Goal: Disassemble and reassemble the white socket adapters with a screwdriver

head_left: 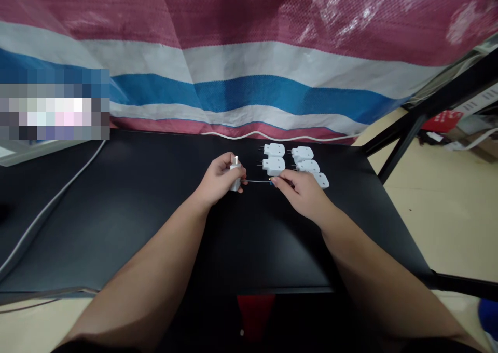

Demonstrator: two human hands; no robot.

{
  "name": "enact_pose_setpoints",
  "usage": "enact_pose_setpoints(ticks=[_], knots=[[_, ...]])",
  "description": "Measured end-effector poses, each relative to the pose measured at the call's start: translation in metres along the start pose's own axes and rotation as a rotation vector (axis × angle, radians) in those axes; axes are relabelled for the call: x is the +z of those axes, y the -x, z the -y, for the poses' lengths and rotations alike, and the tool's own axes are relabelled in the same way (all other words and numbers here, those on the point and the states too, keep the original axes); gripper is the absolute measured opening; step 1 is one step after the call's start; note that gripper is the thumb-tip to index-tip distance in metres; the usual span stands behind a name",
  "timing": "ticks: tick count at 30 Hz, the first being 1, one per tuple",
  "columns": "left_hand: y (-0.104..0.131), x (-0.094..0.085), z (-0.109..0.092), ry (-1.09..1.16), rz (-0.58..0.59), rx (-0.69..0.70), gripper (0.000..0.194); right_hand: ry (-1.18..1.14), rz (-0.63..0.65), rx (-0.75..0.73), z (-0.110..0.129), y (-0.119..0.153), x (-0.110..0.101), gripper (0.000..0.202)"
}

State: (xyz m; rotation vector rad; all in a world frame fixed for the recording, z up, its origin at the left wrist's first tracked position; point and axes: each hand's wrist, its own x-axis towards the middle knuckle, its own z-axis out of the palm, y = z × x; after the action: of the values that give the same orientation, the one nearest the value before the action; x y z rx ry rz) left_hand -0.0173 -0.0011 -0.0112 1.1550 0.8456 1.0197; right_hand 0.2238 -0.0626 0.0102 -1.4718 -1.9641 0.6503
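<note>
My left hand (221,179) is closed around a white electrical plug (235,165), held a little above the black table with a metal prong pointing up. A thin screwdriver (257,181) lies level between my hands, its metal shaft reaching the plug's right side. Whether its tip sits in a screw is hidden by my left fingers. My right hand (305,194) pinches the screwdriver at its blue end, and the rest of the handle is covered. Just beyond my right hand, several white plugs (274,165) lie in two columns, prongs toward the left. The nearest is partly behind that hand.
The black tabletop (148,161) ends at the right beside a dark metal frame (404,135). A striped plastic sheet (249,93) hangs behind it. One white cable (288,138) runs along the back edge, and another cable (54,200) crosses the left side.
</note>
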Motion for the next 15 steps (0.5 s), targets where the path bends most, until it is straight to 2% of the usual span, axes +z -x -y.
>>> enact_pose_setpoints(ticks=[2, 6, 9, 15], knots=[[0.0003, 0.0002, 0.0012, 0.001, 0.01, 0.03, 0.027, 0.002, 0.015, -0.004, 0.0008, -0.0001, 0.0004, 0.042], [0.0003, -0.0018, 0.0029, 0.011, 0.015, 0.087, 0.028, -0.095, 0.044, -0.025, 0.001, 0.0034, 0.0007, 0.017], [0.0004, -0.0031, 0.0031, 0.019, 0.004, 0.109, 0.027, -0.117, 0.022, -0.028, 0.0006, 0.0045, 0.001, 0.017], [0.0019, -0.0009, 0.0019, 0.017, 0.02, 0.111, 0.028, -0.07, 0.016, 0.003, -0.0005, 0.0008, 0.0038, 0.043]])
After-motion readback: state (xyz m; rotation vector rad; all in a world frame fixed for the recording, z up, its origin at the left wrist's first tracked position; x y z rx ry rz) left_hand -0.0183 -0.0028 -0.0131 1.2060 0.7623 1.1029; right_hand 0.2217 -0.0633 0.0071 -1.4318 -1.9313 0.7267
